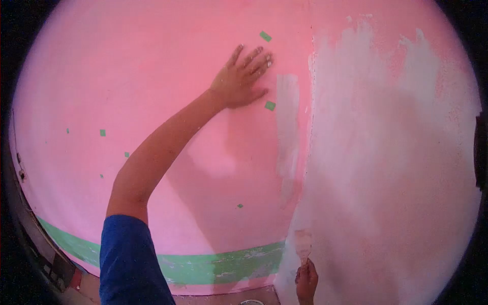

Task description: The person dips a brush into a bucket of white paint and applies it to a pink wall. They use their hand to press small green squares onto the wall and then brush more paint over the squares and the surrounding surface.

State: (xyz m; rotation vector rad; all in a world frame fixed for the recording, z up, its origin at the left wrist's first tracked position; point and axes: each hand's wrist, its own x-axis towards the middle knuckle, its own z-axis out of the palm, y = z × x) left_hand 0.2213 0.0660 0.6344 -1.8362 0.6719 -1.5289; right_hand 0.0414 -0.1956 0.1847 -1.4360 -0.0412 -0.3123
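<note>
My left hand [242, 77] lies flat against a pink wall [152, 76], fingers spread, holding nothing. Low in the view, my right hand [306, 280] grips the handle of a putty knife [303, 244], whose blade points up and rests on the wall near an inside corner. White filler [376, 152] covers much of the wall face right of the corner. A narrow white streak [287, 127] runs down just right of my left hand.
Small green tape patches [265, 36] dot the pink wall. A green band [218, 267] runs along the wall's base. A dark frame [46, 254] sits at the lower left, and a white rim [251, 302] shows on the floor below.
</note>
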